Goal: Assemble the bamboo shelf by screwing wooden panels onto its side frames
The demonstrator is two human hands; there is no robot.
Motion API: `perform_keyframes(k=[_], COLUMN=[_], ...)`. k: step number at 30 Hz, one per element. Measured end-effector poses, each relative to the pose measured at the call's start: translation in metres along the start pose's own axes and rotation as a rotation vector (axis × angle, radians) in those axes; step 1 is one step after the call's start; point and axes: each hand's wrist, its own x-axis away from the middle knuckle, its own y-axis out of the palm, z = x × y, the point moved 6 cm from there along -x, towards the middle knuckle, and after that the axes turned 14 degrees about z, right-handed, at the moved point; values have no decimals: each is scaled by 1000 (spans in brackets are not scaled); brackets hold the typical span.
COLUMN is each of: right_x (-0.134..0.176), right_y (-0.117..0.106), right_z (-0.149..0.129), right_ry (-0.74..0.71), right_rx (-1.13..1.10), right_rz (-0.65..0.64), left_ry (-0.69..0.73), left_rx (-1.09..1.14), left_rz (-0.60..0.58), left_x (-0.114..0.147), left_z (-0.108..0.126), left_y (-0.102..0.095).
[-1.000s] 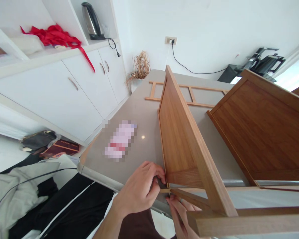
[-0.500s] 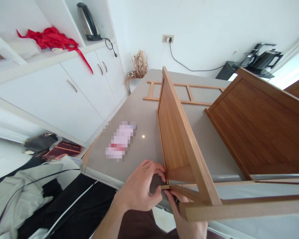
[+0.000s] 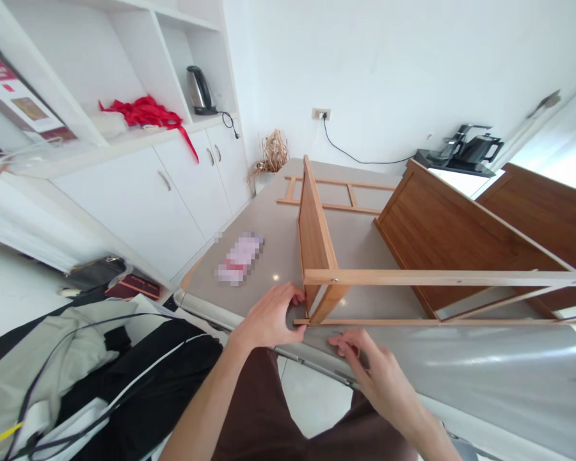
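A wooden shelf unit point(image 3: 345, 276) lies on its side on the grey table point(image 3: 264, 256), its upright panels standing on the surface. At its near left corner, my left hand point(image 3: 273, 317) is closed around the end of the lower rail point(image 3: 365, 323) and the end panel point(image 3: 314, 237), thumb in front and fingers behind. My right hand point(image 3: 372, 358) hovers by the table's front edge, just right of that corner and apart from the wood. Its thumb and fingers are pinched together; whatever they hold is hidden or too small to name.
A blurred pinkish item point(image 3: 240, 259) lies left of the shelf unit. Behind it rests a ladder-like wooden frame point(image 3: 352, 195). Black appliances point(image 3: 470, 153) stand at the back right. White cabinets point(image 3: 144, 186) with a kettle point(image 3: 200, 93) line the left; clothes point(image 3: 139, 365) are heaped below.
My view has risen and pulled back, so more of the shelf unit shows, now seen from above. My right hand has come away from the corner toward the right. My left hand keeps its place.
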Motion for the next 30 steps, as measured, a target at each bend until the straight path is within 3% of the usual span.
perform_keyframes(k=[3,6,12,17,23,30], right_x=[-11,-18,-17,-12,-12,-12], right_y=[-8,-3,8,14,18,21], right_z=[4,3,-7,-12,-9,-10], right_ry=[4,-105,-300,-317,-314,-280], right_rx=[-18,9,34,77,22,2], right_rz=[-45,-70,-1,17,9,21], left_ry=[0,-3,30,42,-17,-22], left_rx=[-21,-39,-38,-35,77,133], left_rz=[8,8,-3,11,-56,5], left_x=[-1,-2,-2,-1,2,5], left_z=[2,2,2,1,-2,-1], left_y=[-1,1,5,4,0,-2])
